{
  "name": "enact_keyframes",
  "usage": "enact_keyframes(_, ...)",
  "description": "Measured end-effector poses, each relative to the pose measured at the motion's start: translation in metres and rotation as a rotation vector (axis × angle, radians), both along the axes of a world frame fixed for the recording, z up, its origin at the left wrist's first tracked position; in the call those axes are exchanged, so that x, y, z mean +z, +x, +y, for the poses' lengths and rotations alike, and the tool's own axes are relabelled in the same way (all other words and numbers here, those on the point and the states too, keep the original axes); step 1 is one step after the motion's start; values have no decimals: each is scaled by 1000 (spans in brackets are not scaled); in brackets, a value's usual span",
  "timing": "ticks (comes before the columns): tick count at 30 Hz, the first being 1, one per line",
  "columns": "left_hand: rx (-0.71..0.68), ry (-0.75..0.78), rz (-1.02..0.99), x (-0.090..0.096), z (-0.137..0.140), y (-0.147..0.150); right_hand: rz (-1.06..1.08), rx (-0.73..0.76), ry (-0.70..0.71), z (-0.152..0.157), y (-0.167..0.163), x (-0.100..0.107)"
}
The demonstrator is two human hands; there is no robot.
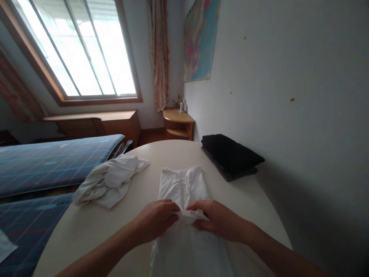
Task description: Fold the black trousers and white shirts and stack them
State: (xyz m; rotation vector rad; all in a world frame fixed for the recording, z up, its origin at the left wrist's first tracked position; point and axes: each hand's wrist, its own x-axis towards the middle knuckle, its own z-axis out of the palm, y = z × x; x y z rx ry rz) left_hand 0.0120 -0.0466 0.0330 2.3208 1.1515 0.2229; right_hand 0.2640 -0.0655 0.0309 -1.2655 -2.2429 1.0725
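A white garment [190,250] lies lengthwise on the round cream table [161,152], folded into a long strip. Its far end, flat with gathered creases, points toward the window. My left hand [157,218] pinches a raised fold across the middle of the cloth from the left. From the right, my right hand [211,219] grips the same fold, thumb beneath and fingers on top. Both hands are close together, their fingertips nearly meeting. The garment's near end runs out of the bottom of the view.
A crumpled white cloth [111,179] lies at the table's left edge. Folded black clothes [230,154] are stacked at the right, near the wall [288,134]. Blue plaid mattresses [57,161] stand left of the table. Behind it are a corner shelf [178,116] and a wooden desk [118,115].
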Motion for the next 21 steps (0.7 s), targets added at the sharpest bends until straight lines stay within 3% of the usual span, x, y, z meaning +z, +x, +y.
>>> enact_keyframes(8, 73, -55, 27, -3, 8, 1, -105, -187, -23, 10, -4, -3)
enact_keyframes(13, 81, -127, -56, 0, 3, -4, -18, -134, -67, 10, -1, 0)
enact_keyframes(17, 87, -222, -128, 24, 9, -11, 97, -21, -72, 17, 3, 27)
enact_keyframes(21, -7, -176, -214, 62, 35, -11, 102, 64, -22, 47, 7, 59)
